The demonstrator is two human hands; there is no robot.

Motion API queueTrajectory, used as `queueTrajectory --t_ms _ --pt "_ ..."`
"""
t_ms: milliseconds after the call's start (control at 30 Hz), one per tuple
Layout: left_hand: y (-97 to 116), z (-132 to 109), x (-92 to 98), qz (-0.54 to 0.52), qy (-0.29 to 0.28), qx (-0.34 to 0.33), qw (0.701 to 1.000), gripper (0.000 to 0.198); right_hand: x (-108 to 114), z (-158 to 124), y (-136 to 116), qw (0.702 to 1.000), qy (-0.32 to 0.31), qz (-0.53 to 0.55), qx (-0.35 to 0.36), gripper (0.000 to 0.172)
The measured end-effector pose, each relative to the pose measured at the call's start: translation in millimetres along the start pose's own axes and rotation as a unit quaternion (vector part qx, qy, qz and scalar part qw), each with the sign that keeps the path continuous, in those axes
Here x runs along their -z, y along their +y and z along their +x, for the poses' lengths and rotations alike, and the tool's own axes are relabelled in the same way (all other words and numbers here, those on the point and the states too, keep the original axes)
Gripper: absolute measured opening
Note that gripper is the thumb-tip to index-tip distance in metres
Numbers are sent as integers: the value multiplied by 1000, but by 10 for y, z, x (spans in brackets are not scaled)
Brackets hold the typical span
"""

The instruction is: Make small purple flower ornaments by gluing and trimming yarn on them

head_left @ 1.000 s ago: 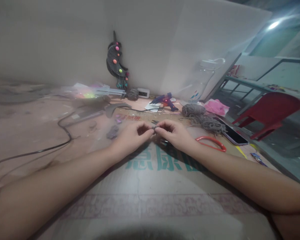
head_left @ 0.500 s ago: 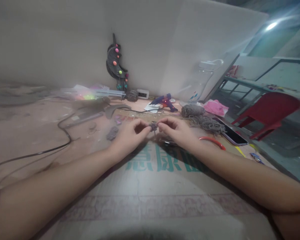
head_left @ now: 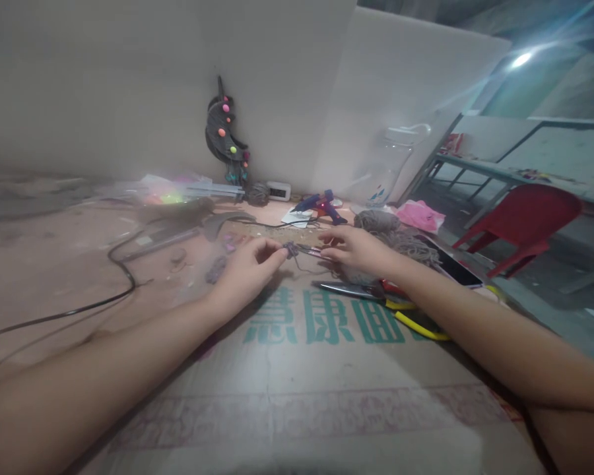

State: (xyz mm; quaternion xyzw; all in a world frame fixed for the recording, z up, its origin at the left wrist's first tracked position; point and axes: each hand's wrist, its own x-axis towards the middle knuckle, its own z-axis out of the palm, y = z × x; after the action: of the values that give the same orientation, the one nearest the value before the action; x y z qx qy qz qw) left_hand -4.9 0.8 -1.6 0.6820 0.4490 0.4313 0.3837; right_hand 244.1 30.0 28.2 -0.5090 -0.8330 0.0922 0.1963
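My left hand (head_left: 255,265) pinches a small grey-purple knot of yarn (head_left: 291,249) between thumb and fingertips, just above the cardboard. A loose strand (head_left: 309,269) trails from it to the right. My right hand (head_left: 354,249) is closed on a slim metal tool (head_left: 311,251), its tip at the yarn; its exact kind is too small to make out. Below my right hand lies a pair of scissors (head_left: 346,289), blades pointing left, with red and yellow on the handles. A second small yarn bundle (head_left: 215,269) rests left of my left hand.
Grey yarn (head_left: 418,251), a phone (head_left: 458,264) and a pink bag (head_left: 420,216) lie at the right. Behind are a glue gun (head_left: 321,204), a clear bottle (head_left: 393,168) and a crescent-shaped hanging ornament (head_left: 220,135). A black cable (head_left: 79,308) crosses the left side.
My right hand has let go of the yarn and now holds a slim metal tool against it. The scissors, mostly covered before, now show. The view has shifted slightly.
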Motion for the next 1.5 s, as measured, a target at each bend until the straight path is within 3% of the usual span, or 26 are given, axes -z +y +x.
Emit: queueTrajectory --t_ms 133,333,567,667,767,867,1033,1167,1300,1400,1500 --pt "18 -2 -2 5 -9 -15 1000 24 -124 -17 -2 992 -8 -96 82 29" --pt "48 -21 0 10 -15 -38 999 20 -222 -2 36 975 19 -184 126 28" --pt "-84 24 3 6 20 -36 999 23 -160 -40 16 987 134 -92 8 28" --pt "-121 54 -3 -49 22 -7 999 27 -111 -93 -61 981 169 -69 68 30" --pt "-82 57 -19 -114 2 16 993 27 -77 -142 -142 967 166 -106 160 29" --pt "-2 36 -37 -168 -19 47 984 24 -43 -177 -214 953 180 -144 194 29" --pt "102 4 -33 -270 -51 87 958 19 -48 -220 -271 947 200 -151 200 30" --pt "115 12 -22 -281 -49 108 952 19 -131 -243 -261 955 179 -126 201 31" --pt "42 39 -27 -231 -40 70 970 21 -155 -245 -244 962 185 -89 183 30" --pt "-25 53 -21 -161 -25 28 986 24 -112 -252 -272 972 198 -44 117 30" --pt "-56 57 -7 -127 -18 12 992 27 -81 -272 -348 984 170 3 59 28"
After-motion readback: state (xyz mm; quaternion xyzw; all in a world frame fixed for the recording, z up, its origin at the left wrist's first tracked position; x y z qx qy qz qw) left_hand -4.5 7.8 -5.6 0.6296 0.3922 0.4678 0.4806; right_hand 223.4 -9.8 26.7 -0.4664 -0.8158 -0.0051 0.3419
